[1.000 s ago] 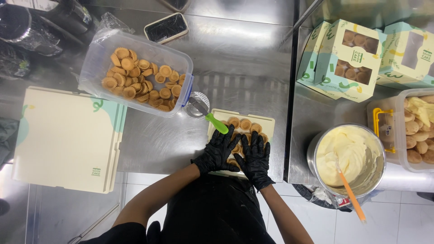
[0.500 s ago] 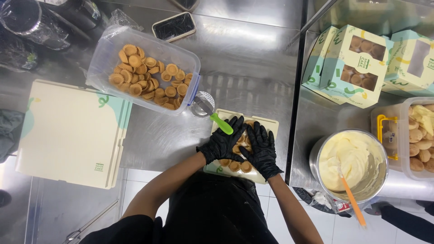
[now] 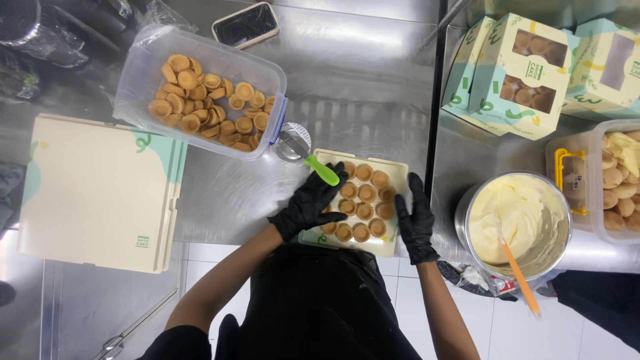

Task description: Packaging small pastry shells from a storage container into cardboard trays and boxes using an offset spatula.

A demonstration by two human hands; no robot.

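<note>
Landmark: cream box of tart shells [image 3: 363, 203], lying open at the near edge of the steel counter [image 3: 360, 87], holding about 12 small shells in rows.
Left hand [image 3: 308, 203]: black-gloved, resting on the box's left edge, fingers spread flat and gripping nothing.
Right hand [image 3: 416, 220]: black-gloved, pressing flat against the box's right side, fingers straight, not closing on anything.
Green-handled tool [image 3: 321, 169]: lying at the box's upper-left corner, its head sitting in a small round cup [image 3: 291, 141].
Clear tub of loose shells [image 3: 200, 90]: sitting up and left of the box.
Closed flat carton [image 3: 97, 193]: lying far left of the box.
Metal bowl of cream [image 3: 517, 223]: standing right of the box, an orange-handled spatula [image 3: 517, 277] leaning in it.
Windowed pastry boxes [image 3: 523, 77]: standing up and right of the box.
</note>
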